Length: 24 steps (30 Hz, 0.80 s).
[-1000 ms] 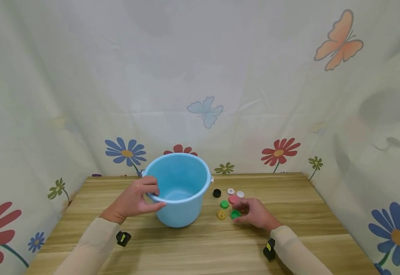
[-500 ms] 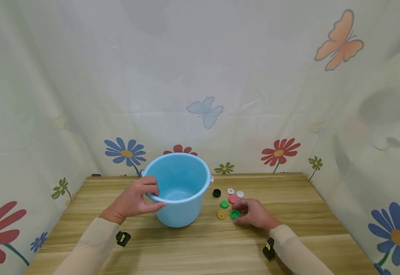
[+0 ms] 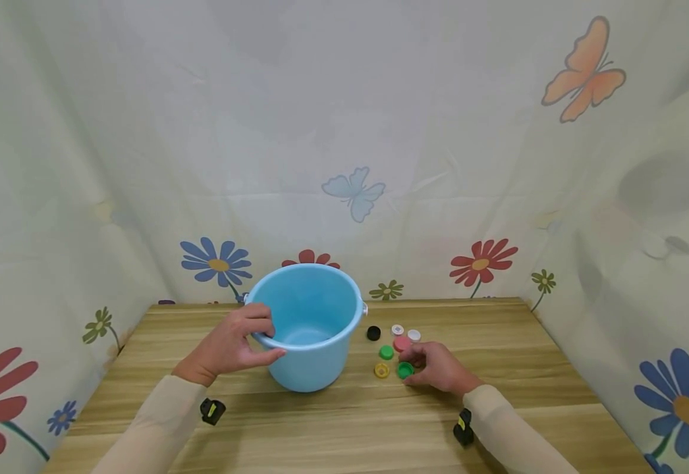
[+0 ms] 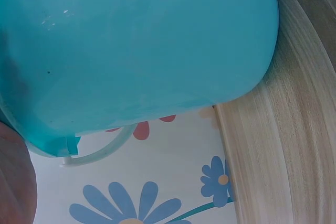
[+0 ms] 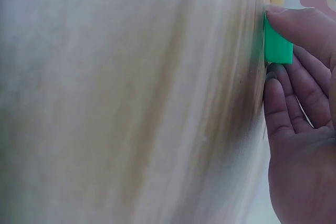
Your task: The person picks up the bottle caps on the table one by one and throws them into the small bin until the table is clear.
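Note:
A light blue bucket (image 3: 315, 368) stands upright on the wooden table. My left hand (image 3: 232, 345) grips its near left rim, fingers inside and thumb outside. The left wrist view is mostly filled by the bucket's outer wall (image 4: 142, 51). To the right of the bucket, my right hand (image 3: 442, 370) is low at the tabletop, thumb and fingers on either side of a green bottle cap (image 3: 405, 370). In the right wrist view the thumb lies against this green cap (image 5: 278, 45), which sits on the table; its far side is partly hidden by the hand.
Around the right fingertips lie a yellow cap (image 3: 382, 370), a second green cap (image 3: 386, 352) and a pink cap (image 3: 402, 343). Farther back are a black cap (image 3: 373, 333) and two white caps, one marked (image 3: 398, 329) and one plain (image 3: 413, 336). A patterned curtain (image 3: 350, 131) encloses the table.

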Motion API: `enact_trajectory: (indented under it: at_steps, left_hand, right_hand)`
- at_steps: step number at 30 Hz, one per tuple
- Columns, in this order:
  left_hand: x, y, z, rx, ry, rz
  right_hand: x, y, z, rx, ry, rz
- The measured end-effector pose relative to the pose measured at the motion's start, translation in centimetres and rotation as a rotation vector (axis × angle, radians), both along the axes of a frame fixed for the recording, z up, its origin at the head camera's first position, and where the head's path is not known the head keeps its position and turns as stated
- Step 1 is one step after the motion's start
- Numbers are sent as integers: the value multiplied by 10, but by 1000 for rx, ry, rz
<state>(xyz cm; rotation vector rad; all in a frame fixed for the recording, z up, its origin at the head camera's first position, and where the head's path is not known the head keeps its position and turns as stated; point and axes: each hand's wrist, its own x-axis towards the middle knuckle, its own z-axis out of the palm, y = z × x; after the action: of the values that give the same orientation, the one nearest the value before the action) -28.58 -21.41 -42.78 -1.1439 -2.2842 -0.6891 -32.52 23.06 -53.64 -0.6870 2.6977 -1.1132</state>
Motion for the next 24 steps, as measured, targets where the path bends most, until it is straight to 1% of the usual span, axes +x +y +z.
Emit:
enact_trajectory:
  at_steps: [4,9,13,24]
  left_hand:
    - [0,0,-1,2,-9,3]
    - [1,0,-1,2,-14,3]
    - [1,0,-1,3,-15,7]
    - [0,0,0,4,-8,5]
  right_hand:
    - [0,-1,0,9,14,4]
    - [0,-1,1,12,-1,0]
    - [2,-3,2,2,-18,-18]
    - [5,-5,6,-108,-50,-39]
